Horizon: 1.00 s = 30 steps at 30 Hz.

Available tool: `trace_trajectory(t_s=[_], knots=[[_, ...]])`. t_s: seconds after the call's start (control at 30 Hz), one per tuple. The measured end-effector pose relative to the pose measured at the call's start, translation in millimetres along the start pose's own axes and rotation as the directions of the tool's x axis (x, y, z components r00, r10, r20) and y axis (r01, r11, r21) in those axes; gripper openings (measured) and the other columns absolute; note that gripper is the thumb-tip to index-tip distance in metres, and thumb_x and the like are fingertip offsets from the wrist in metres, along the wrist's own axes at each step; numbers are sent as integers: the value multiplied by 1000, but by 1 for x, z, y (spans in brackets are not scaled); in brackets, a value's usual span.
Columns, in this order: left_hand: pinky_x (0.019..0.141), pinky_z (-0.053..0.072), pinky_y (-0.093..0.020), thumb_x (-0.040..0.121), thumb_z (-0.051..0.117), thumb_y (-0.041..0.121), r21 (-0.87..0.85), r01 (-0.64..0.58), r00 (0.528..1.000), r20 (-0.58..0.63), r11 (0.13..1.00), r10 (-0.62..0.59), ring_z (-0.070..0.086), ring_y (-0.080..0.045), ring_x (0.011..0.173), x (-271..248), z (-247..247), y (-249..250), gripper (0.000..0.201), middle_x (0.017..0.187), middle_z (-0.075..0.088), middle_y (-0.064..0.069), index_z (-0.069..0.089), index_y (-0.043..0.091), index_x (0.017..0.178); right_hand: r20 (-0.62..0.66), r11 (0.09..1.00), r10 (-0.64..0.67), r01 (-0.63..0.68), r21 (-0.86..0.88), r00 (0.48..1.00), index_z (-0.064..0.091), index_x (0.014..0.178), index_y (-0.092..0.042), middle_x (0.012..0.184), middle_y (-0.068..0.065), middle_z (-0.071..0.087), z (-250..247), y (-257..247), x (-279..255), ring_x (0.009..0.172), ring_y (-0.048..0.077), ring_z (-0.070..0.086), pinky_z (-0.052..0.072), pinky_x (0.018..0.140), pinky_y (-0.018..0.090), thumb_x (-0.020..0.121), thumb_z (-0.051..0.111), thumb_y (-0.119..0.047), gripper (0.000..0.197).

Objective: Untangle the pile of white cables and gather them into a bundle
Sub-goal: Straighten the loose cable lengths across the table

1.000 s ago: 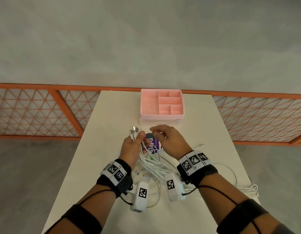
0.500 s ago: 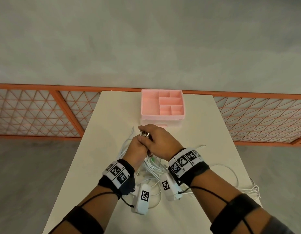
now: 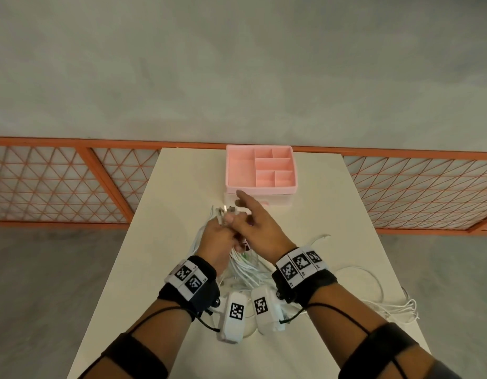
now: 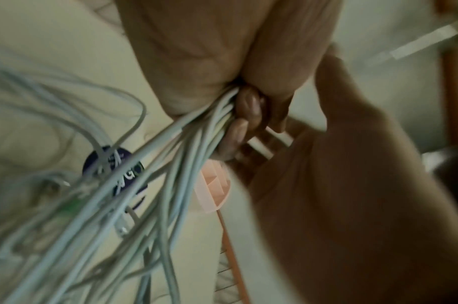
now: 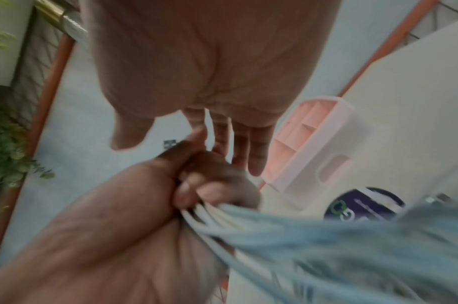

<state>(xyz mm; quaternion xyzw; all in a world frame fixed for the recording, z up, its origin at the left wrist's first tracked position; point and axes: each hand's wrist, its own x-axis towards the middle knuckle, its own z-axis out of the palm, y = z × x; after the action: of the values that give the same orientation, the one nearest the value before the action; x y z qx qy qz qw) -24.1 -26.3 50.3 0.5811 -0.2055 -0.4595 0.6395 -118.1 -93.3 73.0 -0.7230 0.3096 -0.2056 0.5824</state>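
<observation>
Since a moment ago, right hand [image 3: 260,228] has opened, fingers straight beside the left hand [image 3: 219,239], which grips white cables [image 3: 248,272] hanging below the fist. Far pink organizer [image 3: 260,170] compartments hold nothing.

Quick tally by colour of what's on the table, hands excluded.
White cable pile: 1, strands too tangled to count
Pink divided tray: 1
Purple round disc: 1
Total: 3

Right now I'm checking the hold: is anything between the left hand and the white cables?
Nothing visible: the left hand grips the white cables directly in its fist, while the right hand, fingers straight, lies beside it.
</observation>
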Motion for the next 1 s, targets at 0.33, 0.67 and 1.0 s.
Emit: trace_trajectory(t_s=[0.33, 0.67, 1.0], knots=[[63, 51, -33, 93, 66, 18, -204, -7, 1000, -19, 979, 4, 53, -17, 56, 8, -7, 6, 14, 60, 48, -2, 62, 10, 82, 193, 898, 40, 50, -436, 980, 62, 110, -11, 89, 0, 66, 4, 49, -18, 80, 16, 58, 46, 77, 34, 100, 52, -30, 23], [47, 38, -26, 105, 45, 28, -350, -31, 999, -31, 936, 21, 28, -10, 45, 5, -11, 11, 30, 55, 29, 5, 51, 13, 80, 55, 878, 268, -220, -425, 962, 73, 98, -21, 102, -2, 73, -38, 70, -28, 93, 14, 64, 46, 93, 36, 88, 24, -80, 78], [41, 26, -19, 105, 45, 27, -339, -1, 997, -67, 941, -24, 25, -7, 41, 11, -17, 11, 32, 51, 31, 8, 49, 14, 76, -502, 373, 472, -680, -631, 725, 61, 121, -22, 129, 7, 57, -177, 140, -46, 119, 33, 54, 43, 103, 46, 96, 44, -42, 37]])
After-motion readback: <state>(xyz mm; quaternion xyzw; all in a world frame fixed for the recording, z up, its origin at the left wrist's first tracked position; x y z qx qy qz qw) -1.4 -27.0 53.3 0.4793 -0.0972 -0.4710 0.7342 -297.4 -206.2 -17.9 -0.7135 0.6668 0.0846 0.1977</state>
